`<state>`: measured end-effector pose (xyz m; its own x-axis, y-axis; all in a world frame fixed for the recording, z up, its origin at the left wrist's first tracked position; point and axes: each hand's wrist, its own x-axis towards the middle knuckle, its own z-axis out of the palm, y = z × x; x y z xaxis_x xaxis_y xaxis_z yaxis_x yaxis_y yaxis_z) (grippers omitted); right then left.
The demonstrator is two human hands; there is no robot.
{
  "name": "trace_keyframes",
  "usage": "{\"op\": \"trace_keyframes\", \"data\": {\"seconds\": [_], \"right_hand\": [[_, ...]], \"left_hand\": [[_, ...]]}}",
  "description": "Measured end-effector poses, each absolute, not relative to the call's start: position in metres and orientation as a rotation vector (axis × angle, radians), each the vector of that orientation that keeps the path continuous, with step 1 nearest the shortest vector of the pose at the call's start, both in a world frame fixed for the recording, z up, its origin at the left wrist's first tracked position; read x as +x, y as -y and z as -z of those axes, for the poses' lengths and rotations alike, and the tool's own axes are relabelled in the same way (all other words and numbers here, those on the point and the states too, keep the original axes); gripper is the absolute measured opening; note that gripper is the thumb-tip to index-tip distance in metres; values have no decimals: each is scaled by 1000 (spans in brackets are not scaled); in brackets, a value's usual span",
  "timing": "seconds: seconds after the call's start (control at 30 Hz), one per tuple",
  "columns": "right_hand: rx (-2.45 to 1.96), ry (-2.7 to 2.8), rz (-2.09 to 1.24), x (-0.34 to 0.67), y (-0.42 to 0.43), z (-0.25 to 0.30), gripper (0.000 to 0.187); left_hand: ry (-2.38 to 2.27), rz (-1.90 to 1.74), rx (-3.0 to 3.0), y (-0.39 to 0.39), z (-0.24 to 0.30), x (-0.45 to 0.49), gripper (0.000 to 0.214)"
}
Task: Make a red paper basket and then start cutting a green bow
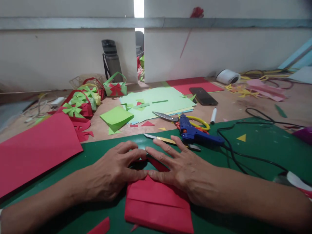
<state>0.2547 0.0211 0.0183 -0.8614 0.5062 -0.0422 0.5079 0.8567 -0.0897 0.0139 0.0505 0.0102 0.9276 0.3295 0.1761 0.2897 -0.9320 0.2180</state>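
Note:
A folded red paper (158,203) lies on the green cutting mat (102,156) in front of me, with crease lines across it. My left hand (114,172) rests at its upper left edge, thumb and fingers closed on the paper. My right hand (180,165) is at the upper right edge, its thumb pressing beside the left thumb and its fingers spread out flat. The paper's far flap shows dark between the two hands. Just beyond my fingers lies a craft knife (165,139). A blue glue gun (195,130) sits against yellow-handled scissors (180,120).
Red card (39,149) covers the left side. Small paper baskets (115,87) stand at the back left beside a dark bottle (113,61). Green sheets (156,97), a phone (203,96) and a white marker (214,116) lie farther back. The glue gun's black cord (234,156) runs right.

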Motion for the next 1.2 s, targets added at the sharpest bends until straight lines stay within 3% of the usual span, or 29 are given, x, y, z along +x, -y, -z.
{"op": "trace_keyframes", "data": {"seconds": [0.43,0.6,0.93,1.2], "right_hand": [[987,-2903,185,284,-1,-21,58],[1016,-2955,40,292,2,-8,62],[914,-3037,-70,272,-7,-7,38],[1004,-2996,-44,293,3,-3,60]], "left_hand": [[-491,-331,2964,-46,-1,5,37],[-479,-373,2943,-47,1,5,34],[-466,-422,2928,-48,0,6,34],[-494,-419,2911,-45,5,3,40]]}}
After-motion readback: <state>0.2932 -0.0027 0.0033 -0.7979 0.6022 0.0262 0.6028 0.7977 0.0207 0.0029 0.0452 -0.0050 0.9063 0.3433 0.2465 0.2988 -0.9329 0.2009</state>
